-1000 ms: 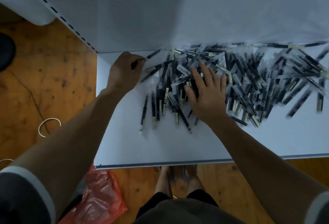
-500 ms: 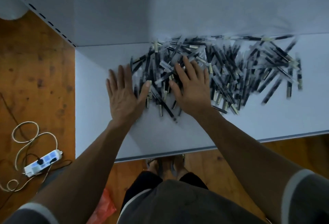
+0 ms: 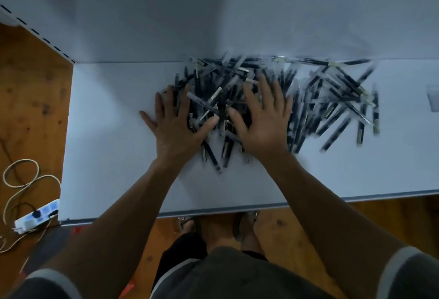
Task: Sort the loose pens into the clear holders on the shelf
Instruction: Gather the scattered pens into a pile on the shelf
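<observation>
A heap of several loose black pens [image 3: 316, 99] in clear sleeves lies across the white shelf board [image 3: 114, 132], from its middle toward the right. My left hand [image 3: 177, 127] lies flat with fingers spread on the heap's left edge. My right hand [image 3: 263, 120] lies flat and spread on the heap's middle, pens under the palm. Neither hand grips a pen. A faint clear holder [image 3: 432, 99] shows at the far right edge, blurred.
The white back panel [image 3: 213, 13] rises behind the pens. The shelf's front edge [image 3: 213, 210] runs just above my feet. On the wooden floor at the left lie a power strip [image 3: 35, 215] and a coiled cord [image 3: 21, 180].
My left hand let go of a single pen and came down flat beside the right. Both hands have pushed the pens closer together toward the middle. The view shifted left.
</observation>
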